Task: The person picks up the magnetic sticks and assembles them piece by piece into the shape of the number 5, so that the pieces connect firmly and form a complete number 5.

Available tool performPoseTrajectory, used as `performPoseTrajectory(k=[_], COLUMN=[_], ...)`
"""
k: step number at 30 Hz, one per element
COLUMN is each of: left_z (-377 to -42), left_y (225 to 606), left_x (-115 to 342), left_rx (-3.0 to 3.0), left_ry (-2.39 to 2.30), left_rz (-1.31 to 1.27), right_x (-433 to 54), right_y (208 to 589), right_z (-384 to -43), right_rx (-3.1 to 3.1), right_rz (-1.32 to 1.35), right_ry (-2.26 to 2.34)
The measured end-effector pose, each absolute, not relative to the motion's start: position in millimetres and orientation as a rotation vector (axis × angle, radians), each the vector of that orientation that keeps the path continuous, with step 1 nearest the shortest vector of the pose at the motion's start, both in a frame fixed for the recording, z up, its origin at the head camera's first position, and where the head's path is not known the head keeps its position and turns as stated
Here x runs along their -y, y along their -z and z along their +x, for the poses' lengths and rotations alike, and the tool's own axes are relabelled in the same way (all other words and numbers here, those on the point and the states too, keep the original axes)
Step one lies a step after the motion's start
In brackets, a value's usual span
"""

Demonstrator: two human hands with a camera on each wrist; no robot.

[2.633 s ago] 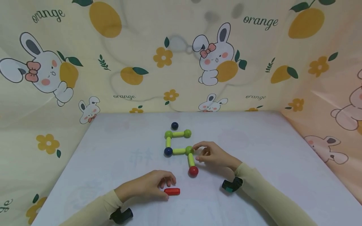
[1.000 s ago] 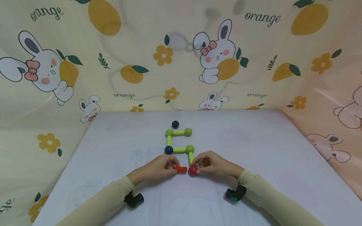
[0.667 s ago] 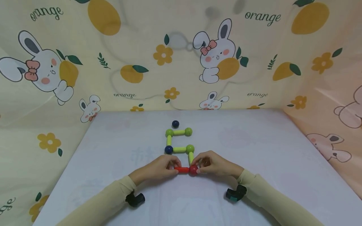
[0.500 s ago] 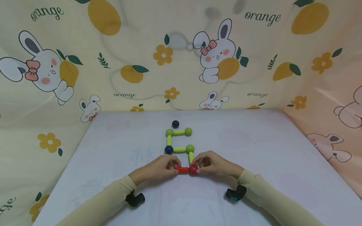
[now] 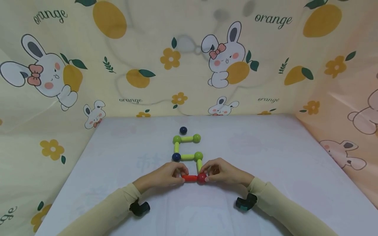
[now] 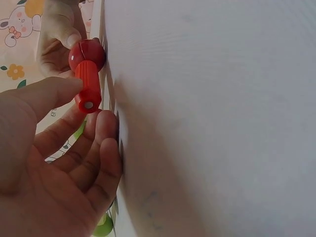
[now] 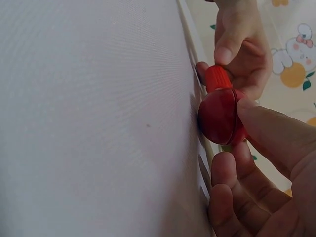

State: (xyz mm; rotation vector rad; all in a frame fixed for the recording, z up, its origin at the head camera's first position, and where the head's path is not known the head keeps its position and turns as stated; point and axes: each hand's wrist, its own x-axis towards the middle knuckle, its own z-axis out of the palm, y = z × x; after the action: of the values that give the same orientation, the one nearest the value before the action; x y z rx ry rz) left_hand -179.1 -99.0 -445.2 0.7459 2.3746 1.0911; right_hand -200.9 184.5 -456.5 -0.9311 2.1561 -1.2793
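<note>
My left hand (image 5: 165,175) pinches a short red magnetic rod (image 5: 190,178) between thumb and fingers. The rod's right end meets a red ball (image 5: 202,177), which my right hand (image 5: 225,172) pinches from the right. In the left wrist view the rod's free end (image 6: 89,105) shows a small silvery disc. A yellow-green rod (image 5: 199,165) runs from the red ball back to a green ball (image 5: 198,156). From there the chain goes on through another rod (image 5: 187,157) to a dark blue ball (image 5: 176,157), then up to a green ball (image 5: 177,139) and right to a last green ball (image 5: 197,138).
A loose dark blue ball (image 5: 183,130) lies behind the chain. All of it rests on a white tabletop (image 5: 265,147). A patterned curtain (image 5: 189,65) stands along the back and sides. A black wrist camera (image 5: 140,208) hangs under each cuff.
My left hand has taken the red rod from nearer the front edge and brought it up against the red ball. My right hand has moved from the green ball down to the red one.
</note>
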Motion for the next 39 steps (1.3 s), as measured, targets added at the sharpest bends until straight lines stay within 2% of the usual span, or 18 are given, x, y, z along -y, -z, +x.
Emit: performPoseTrajectory(k=[16,39], left_z=[-192.9,-262.9], left_y=[432.5,429.5], left_x=[101.3,110.9], left_rx=[-2.424,-2.587], left_ry=[-1.174,-1.357], left_rz=[0.767,0.579], right_x=[-185.3,-184.9], right_y=[457.5,455.5], right_z=[-201.6,-201.3], right_rx=[-2.155,-2.148], right_rz=[-0.932,-0.895], right_ry=[1.269,1.261])
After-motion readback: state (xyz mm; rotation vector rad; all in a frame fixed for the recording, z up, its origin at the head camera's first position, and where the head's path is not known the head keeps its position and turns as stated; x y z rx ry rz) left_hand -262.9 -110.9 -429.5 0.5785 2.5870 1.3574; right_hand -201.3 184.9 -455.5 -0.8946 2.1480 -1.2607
